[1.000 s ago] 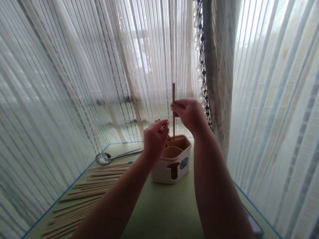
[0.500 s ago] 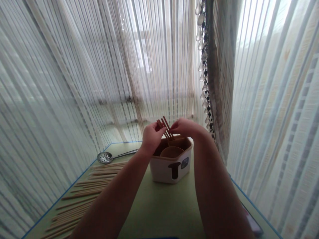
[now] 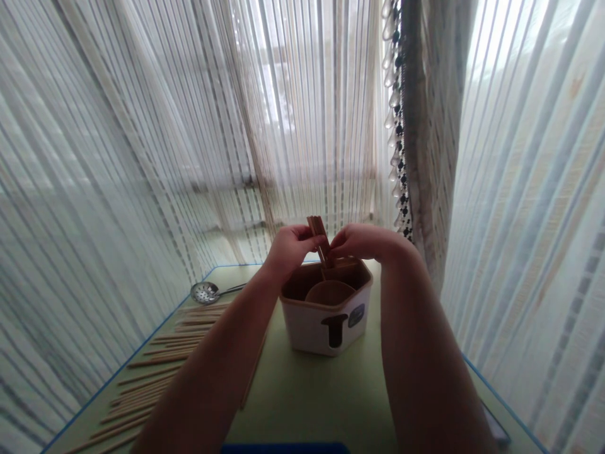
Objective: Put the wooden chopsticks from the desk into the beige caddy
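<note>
A small bundle of wooden chopsticks (image 3: 319,234) stands nearly upright over the back of a white utensil holder (image 3: 307,328) with a brown rim. My left hand (image 3: 293,249) is closed round the bundle from the left, thumb across the front. From the right, my right hand (image 3: 354,243) pinches the same chopsticks lower down, just above the rim. Their lower ends are hidden inside the holder. Brown dividers, one of them curved, show in the holder, and its front has a T-shaped cutout and a grey label.
Many loose chopsticks (image 3: 142,394) lie in rows on the green table (image 3: 302,403) at left, and one lies beside my left forearm. Behind them rests a metal slotted ladle (image 3: 205,292). Striped sheer curtains (image 3: 302,126) surround the table. A flat object (image 3: 495,424) lies at the right edge.
The chopsticks, fanned apart before, are now gathered into a tight, more upright bundle. Both hands stay at the holder's back. The view has shifted slightly, and a lone chopstick beside my left forearm now shows.
</note>
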Available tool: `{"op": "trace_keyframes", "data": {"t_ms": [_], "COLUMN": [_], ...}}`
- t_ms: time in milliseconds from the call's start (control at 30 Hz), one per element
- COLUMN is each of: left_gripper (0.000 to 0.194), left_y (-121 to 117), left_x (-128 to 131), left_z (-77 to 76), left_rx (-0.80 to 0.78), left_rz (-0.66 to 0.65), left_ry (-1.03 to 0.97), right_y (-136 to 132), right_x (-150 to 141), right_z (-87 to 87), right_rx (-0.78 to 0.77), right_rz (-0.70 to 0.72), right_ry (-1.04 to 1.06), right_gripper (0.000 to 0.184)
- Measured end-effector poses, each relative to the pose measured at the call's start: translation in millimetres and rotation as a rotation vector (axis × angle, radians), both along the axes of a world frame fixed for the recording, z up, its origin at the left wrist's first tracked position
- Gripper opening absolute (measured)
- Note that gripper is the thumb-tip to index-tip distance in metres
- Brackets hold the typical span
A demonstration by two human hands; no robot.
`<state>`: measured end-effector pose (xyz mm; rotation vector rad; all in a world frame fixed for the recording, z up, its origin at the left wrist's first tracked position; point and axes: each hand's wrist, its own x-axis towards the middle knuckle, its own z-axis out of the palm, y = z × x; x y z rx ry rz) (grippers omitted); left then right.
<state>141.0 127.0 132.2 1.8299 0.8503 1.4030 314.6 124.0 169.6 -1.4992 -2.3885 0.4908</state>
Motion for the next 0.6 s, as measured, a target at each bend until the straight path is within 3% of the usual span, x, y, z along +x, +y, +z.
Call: {"op": "trace_keyframes", "data": {"t_ms": [233,600], "left_gripper": [0.027,0.024], "left_y": [-4.0,-4.4], "left_x": [-2.2,-5.9], "left_z": [6.7,4.8], "left_rx": [0.046,-0.091], "left_rz": [-0.015,-0.088], "left_ry": [-0.008,0.136], "right_y": [0.0,6.3], "right_x": [-1.4,-1.9], "right_z": [-1.6,-7.9], "right_rx": [0.012,-0.051], "right_rz": [0.005,0.038], "right_ry": [0.072,0.116], "right_gripper": [0.029,0.023]}}
